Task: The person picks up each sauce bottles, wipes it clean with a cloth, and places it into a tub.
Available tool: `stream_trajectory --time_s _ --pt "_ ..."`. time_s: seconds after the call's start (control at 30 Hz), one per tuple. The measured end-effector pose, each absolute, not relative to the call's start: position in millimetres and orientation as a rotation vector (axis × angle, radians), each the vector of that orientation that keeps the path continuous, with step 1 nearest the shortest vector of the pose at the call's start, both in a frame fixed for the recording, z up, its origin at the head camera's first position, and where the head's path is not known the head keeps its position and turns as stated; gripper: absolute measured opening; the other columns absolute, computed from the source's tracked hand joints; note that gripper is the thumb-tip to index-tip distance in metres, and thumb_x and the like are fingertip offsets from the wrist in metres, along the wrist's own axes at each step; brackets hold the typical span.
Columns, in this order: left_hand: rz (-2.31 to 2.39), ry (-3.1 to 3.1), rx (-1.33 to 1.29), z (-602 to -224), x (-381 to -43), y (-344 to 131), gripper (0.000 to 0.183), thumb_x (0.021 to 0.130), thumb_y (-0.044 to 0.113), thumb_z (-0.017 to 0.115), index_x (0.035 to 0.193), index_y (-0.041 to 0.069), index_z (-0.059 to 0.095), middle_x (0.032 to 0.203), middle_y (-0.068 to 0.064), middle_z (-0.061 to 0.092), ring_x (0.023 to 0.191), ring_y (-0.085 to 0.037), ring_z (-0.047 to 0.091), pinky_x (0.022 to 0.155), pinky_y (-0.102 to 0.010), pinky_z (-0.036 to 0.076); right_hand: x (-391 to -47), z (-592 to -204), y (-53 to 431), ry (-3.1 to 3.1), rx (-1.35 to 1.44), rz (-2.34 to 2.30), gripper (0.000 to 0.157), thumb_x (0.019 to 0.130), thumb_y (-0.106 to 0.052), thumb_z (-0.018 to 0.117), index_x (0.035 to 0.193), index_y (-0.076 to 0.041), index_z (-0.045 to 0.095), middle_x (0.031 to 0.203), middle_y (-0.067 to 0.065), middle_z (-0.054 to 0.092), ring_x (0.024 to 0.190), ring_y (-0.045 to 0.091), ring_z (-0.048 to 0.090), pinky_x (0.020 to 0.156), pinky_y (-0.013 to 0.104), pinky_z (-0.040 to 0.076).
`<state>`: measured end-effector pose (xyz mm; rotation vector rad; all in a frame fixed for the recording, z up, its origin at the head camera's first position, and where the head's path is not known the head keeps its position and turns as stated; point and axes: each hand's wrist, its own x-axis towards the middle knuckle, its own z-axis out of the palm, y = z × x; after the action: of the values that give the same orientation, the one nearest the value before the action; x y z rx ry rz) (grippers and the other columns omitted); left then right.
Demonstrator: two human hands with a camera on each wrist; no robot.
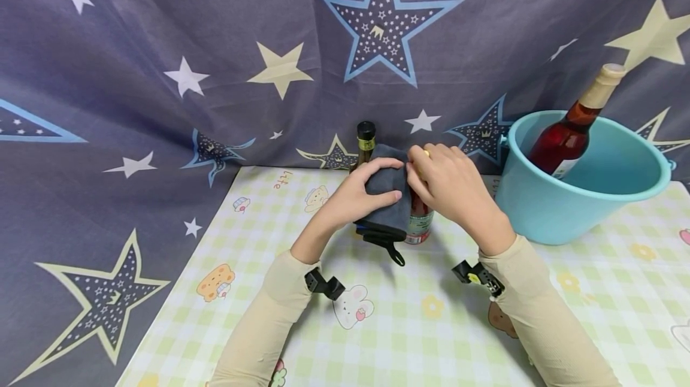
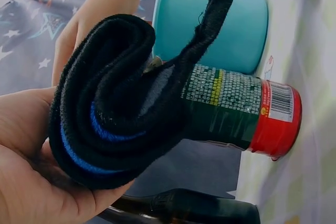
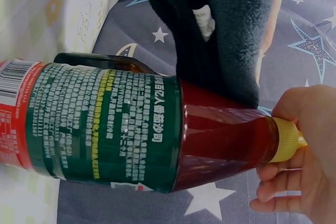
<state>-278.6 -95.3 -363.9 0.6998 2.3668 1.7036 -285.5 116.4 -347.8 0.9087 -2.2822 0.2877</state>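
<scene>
"Sauce bottle [image 3: 105, 124]: where is it?"

"Before the starry curtain [image 1: 215, 27], upright on the checkered tablecloth [image 1: 399, 339], right in front of the person, probably so both hands reach it easily."

"And the teal bucket [image 1: 544, 213]?"

"Over to the person's right, likely out of the arms' way. A red-filled bottle [image 1: 560, 141] leans inside, too tall, I'd say, to lie within it."

"Any other bottle?"

"One dark bottle [image 1: 366, 132], standing behind the left hand [image 1: 358, 192]."

"What are that hand's fingers doing?"

"Gripping a folded grey cloth [image 1: 390, 204], thumb on the near side, other fingers round the far side. Folded so, it probably makes a thick pad one hand can manage. It's close beside the sauce bottle; whether they touch, I can't tell. A black loop [image 1: 396, 254] hangs free from its lower edge."

"And the right hand [image 1: 453, 180]?"

"Its fingers pinch the yellow cap [image 3: 286, 140] atop the sauce bottle. Held there, the bottle is presumably steadied while its side stays uncovered."
</scene>
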Motion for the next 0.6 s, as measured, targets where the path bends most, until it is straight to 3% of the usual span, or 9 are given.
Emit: stream_trajectory --time_s 0.27,0.6 --pt "1.597 2.455 0.727 -367.9 -282.8 -95.2 0.049 0.096 0.012 0.071 0.143 0.014 0.056 0.147 -0.008 0.053 0.118 -0.025 0.060 0.095 -0.035 0.051 -286.1 -348.6 115.7 -2.266 0.912 0.285 0.020 0.104 -0.020 0.049 0.092 -0.006 0.055 0.067 0.004 0.045 0.060 0.025 0.044 0.061 0.035 0.033" --pt "1.511 2.527 0.736 -368.4 -282.2 -96.3 0.047 0.095 0.012 0.072 0.141 0.013 0.059 0.143 -0.012 0.055 0.110 -0.027 0.062 0.087 -0.034 0.051 -287.0 -349.5 114.8 -2.251 0.911 0.289 0.020 0.104 -0.019 0.048 0.090 -0.005 0.054 0.067 0.005 0.045 0.059 0.025 0.044 0.061 0.036 0.034"
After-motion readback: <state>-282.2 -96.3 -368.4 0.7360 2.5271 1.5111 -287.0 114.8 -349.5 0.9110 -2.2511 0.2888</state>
